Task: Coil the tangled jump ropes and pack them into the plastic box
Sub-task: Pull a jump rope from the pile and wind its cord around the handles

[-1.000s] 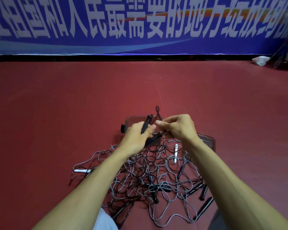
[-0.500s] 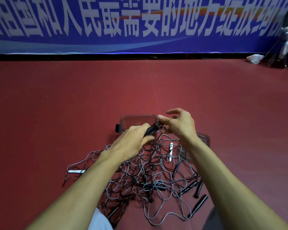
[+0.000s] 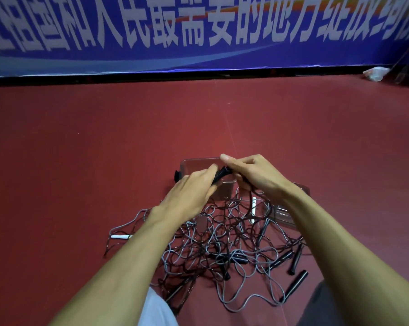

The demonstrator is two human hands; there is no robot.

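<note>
So, the grip: a black handle (image 3: pixel 222 175) is clamped from both ends, right above the plastic box (image 3: pixel 187 168). The near end is wrapped by the left hand (image 3: pixel 191 192), fingers curled round it. The far end is closed on by the right hand (image 3: pixel 253 177), with the index finger stuck out straight over the top. The handle looks ribbed, like cord is wound round it, but that can't be told for sure. A few dark strands are seen hanging from under the right palm down into the pile.

The rest of the jump ropes (image 3: pixel 222 245) are heaped in one big grey-and-black tangle on the red floor (image 3: pixel 81 161), just below the grip and nearer the person, spread under both forearms. The clear box is parked directly under the held handle, at the far edge of the tangle. Another clear plastic piece (image 3: pixel 289 216), lid-like, is half hidden beneath the right forearm, to the right of the grip.

One white handle (image 3: pixel 253 209) is spotted just below the right hand, a second white handle (image 3: pixel 121 236) well off to the lower left of the grip. Loose black handles (image 3: pixel 294 285) are scattered to the lower right. Far beyond the grip, a blue banner (image 3: pixel 198 31) with white characters is hung along the wall, and a crumpled white bag (image 3: pixel 375 73) is seen at its foot, far right.
</note>
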